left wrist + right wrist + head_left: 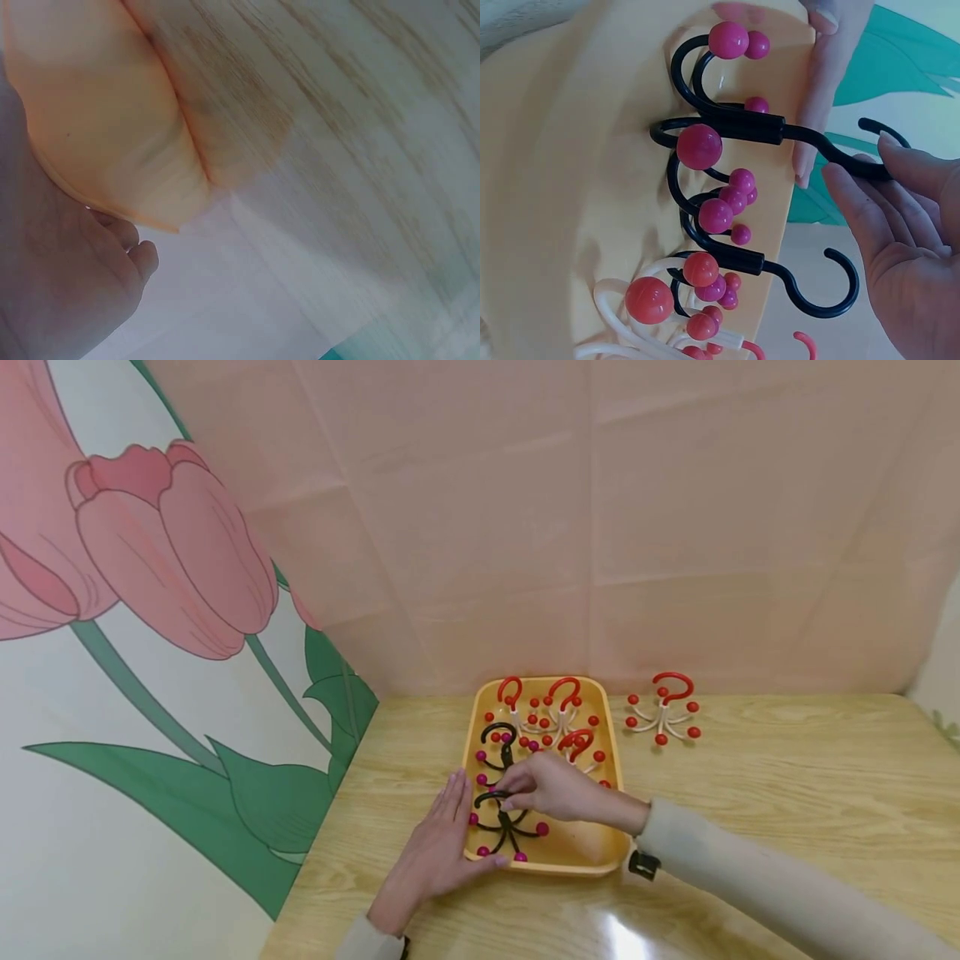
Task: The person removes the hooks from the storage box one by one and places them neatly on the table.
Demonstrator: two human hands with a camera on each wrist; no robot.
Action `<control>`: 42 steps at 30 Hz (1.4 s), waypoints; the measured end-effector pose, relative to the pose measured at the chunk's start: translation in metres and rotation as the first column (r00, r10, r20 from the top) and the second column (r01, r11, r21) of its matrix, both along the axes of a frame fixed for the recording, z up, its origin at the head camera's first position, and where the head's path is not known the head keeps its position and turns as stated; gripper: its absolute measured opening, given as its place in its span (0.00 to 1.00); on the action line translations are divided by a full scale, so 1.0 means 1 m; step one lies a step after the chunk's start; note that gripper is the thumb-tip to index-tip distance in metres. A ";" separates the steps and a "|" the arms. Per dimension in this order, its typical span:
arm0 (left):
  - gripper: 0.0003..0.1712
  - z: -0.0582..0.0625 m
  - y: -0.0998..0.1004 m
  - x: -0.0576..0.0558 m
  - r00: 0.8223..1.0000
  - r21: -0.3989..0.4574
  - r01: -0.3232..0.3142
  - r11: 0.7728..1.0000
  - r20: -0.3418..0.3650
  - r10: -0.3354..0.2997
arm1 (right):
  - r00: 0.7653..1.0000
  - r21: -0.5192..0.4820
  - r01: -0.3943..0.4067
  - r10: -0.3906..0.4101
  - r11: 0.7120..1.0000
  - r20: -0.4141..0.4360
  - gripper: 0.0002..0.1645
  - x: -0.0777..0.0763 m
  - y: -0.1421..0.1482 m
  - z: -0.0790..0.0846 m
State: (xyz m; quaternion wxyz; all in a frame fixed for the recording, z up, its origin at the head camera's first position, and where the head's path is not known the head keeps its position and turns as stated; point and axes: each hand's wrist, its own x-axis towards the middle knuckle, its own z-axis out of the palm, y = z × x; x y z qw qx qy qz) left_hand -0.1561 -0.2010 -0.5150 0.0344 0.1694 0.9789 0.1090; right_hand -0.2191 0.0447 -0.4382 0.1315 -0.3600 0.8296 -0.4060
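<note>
A yellow tray (558,869) stands on the table, holding multi-armed hook hangers. My right hand (551,787) pinches the hooked top of the front black hanger (510,833), whose curved arms end in magenta balls. In the right wrist view, thumb and fingers close on that hanger's hook (847,161). Behind it in the tray is a second black hanger (506,753). My left hand (438,850) lies along the tray's left side with fingers extended, its thumb by the front rim. The left wrist view shows the tray's outer wall (112,112) against that hand.
Several white hangers (562,720) with red hooks and red balls fill the tray's back and right. Another red-and-white hanger (663,720) stands on the wooden table (787,777) right of the tray. A pinkish cloth (510,527) hangs behind; a tulip-patterned panel (172,693) is at the left.
</note>
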 end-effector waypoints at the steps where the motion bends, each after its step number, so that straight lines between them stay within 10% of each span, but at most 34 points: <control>1: 0.73 0.000 0.000 0.000 1.000 0.000 0.000 1.000 -0.002 0.000 | 1.000 -0.004 0.001 -0.001 1.000 0.001 0.11 0.000 0.000 0.000; 23: 0.73 0.000 0.001 0.000 1.000 0.006 -0.018 1.000 0.011 0.018 | 0.999 -0.101 0.002 0.002 0.995 0.043 0.11 0.000 0.004 -0.010; 42: 0.74 0.000 0.000 0.001 1.000 0.004 -0.021 1.000 0.023 0.021 | 0.996 -0.141 0.052 -0.062 0.989 -0.065 0.13 0.003 0.022 0.019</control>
